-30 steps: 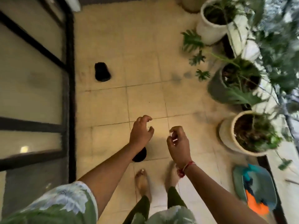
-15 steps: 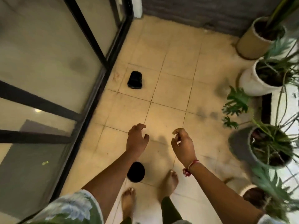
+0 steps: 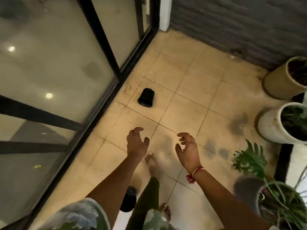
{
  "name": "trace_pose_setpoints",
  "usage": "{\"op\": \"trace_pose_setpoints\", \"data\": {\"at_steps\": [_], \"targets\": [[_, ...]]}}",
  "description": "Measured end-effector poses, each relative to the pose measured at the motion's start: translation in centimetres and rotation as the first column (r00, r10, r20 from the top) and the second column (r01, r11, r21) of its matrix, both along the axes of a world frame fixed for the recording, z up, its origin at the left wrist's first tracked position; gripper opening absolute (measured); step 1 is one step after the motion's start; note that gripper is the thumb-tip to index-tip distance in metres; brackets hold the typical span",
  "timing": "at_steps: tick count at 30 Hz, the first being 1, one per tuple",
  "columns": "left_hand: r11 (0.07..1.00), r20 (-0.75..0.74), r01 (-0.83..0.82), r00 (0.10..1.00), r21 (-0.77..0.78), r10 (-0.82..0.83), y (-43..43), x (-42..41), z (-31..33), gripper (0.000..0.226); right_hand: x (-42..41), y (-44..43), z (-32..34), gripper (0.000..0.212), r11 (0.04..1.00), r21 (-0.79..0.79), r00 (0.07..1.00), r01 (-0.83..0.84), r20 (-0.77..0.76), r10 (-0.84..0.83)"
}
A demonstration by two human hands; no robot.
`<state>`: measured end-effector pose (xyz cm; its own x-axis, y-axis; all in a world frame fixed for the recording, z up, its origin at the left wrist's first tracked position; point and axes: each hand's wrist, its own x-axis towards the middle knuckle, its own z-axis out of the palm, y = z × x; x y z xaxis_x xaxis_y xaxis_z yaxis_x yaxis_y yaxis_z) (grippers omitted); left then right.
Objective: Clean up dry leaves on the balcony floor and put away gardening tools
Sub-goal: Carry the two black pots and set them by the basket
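A sliding glass door (image 3: 58,72) with a dark frame is seen to the left of a small black pot (image 3: 146,97), which lies tipped on its side on the tiled floor (image 3: 191,90), just beside the door track. Nearer the camera than that pot, and slightly to its left, the left hand (image 3: 137,143) is held above the tiles, its fingers spread and loosely curled, with nothing gripped. A second black pot (image 3: 128,200) is partly hidden under the left forearm, well below the tipped pot and close to a bare foot (image 3: 152,163). To the lower right of the tipped pot, the right hand (image 3: 188,150) is held out with fingers parted and bent, also empty; a red thread (image 3: 195,172) is tied at its wrist. Far to the right of the tipped pot, a beige planter (image 3: 282,78), a white planter (image 3: 279,125) and a grey planter (image 3: 249,190) are lined up, the grey one holding a leafy plant (image 3: 250,160).
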<state>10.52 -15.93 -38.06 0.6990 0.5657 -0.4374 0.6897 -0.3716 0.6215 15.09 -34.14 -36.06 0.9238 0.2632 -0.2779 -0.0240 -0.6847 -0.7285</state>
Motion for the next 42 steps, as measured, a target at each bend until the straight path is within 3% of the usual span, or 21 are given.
{"op": "trace_pose_setpoints", "data": {"at_steps": [7, 15, 19, 23, 26, 31, 42], "targets": [[0.993, -0.026, -0.117, 0.993, -0.035, 0.116, 5.7, 7.8, -3.0, 0.041, 9.6, 7.4, -3.5, 0.040, 0.995, -0.016, 0.995, -0.096, -0.042, 0.095], [0.999, -0.058, -0.037, 0.998, 0.023, 0.038, 9.9, 14.9, -9.3, 0.041, 18.8, 13.3, -11.0, 0.040, 0.984, -0.035, 0.983, -0.172, -0.069, 0.170], [0.996, -0.135, -0.087, 0.987, -0.013, 0.084, 9.6, 16.3, -12.7, 0.043, 21.4, 13.9, -14.9, 0.042, 0.960, -0.069, 0.960, -0.271, -0.089, 0.265], [0.986, -0.172, -0.164, 0.973, -0.034, 0.156, 9.5, 17.2, -16.2, 0.045, 23.6, 14.8, -19.3, 0.049, 0.897, -0.168, 0.912, -0.409, -0.095, 0.398], [0.980, -0.194, -0.191, 0.964, -0.047, 0.179, 9.6, 17.4, -20.3, 0.049, 24.9, 16.1, -23.4, 0.067, 0.831, -0.251, 0.864, -0.496, -0.053, 0.500], [0.973, -0.205, -0.217, 0.958, -0.074, 0.198, 10.3, 17.1, -26.8, 0.052, 26.6, 19.4, -30.3, 0.103, 0.620, -0.491, 0.738, -0.612, -0.071, 0.671], [0.947, -0.160, -0.303, 0.945, -0.107, 0.285, 12.0, 17.0, -33.9, 0.052, 29.8, 25.6, -38.4, 0.089, 0.446, -0.599, 0.623, -0.665, -0.116, 0.773]]}}
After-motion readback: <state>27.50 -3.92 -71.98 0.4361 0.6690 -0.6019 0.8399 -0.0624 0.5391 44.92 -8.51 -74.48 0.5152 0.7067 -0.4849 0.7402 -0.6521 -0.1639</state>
